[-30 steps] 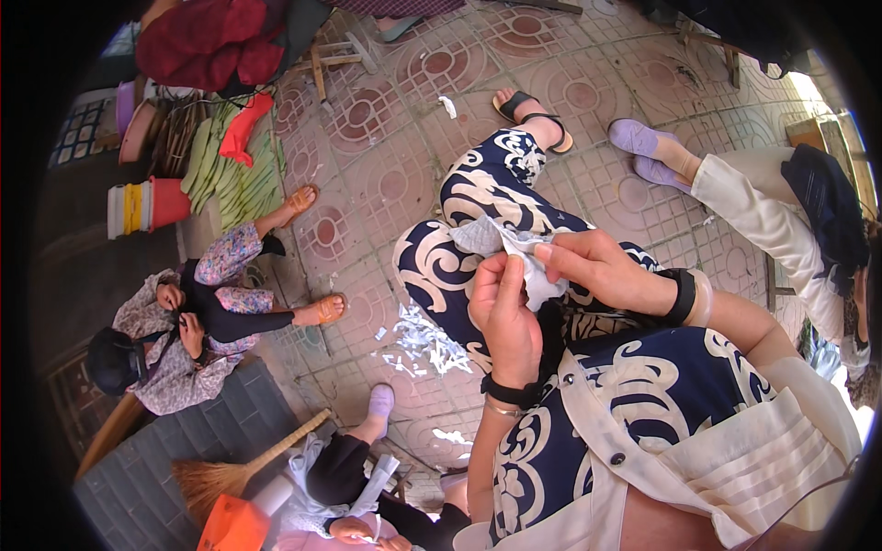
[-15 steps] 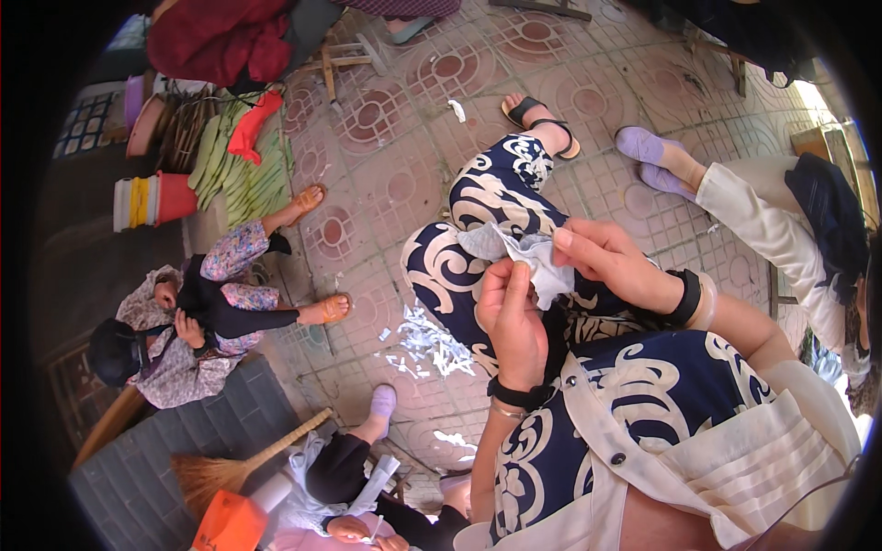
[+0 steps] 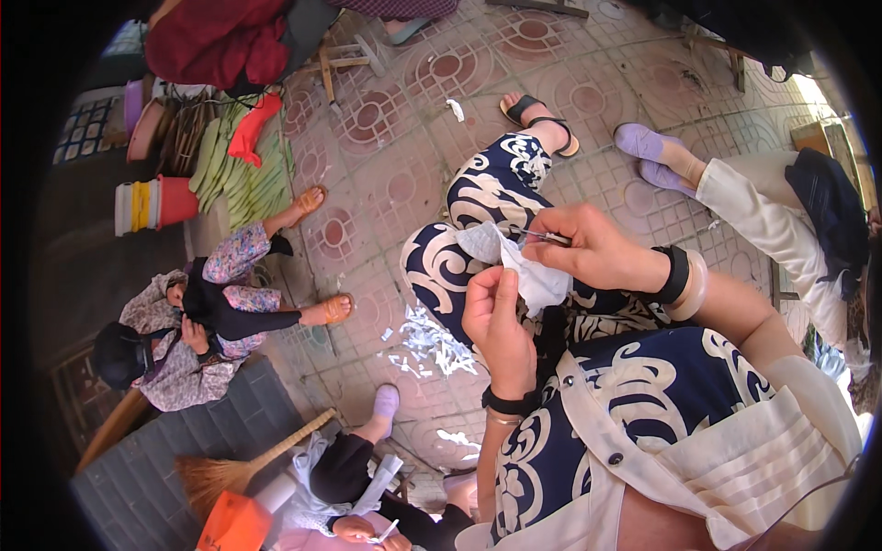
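The left hand has its thumb and fingertips pinched together on the near edge of a white cloth, and from where I stand that grip looks firm. The right hand is closed around a small metal tool, its front end right up at the cloth's upper edge; I can't tell whether it is scissors or tweezers, nor whether its tips are apart.

To do this well, I would keep the left pinch close to where the tool works, hold the stretch between the two hands taut, and tuck the fingertips out of the tool's way. Small, unhurried strokes should suit such thin, limp material.

The tool lies nearly crosswise, its tip pointing left, its back end in the right fingers. The cloth is crumpled; its long axis slants from a greyish, rounded lobe at the upper left down to a loose corner at the lower right, and it hangs over the lap, above the blue-and-cream trousers.

Past the knees, a heap of white scraps lies on the tiled floor. Farther left a co-worker in a dark cap sits bent forward, with a straw broom nearby.
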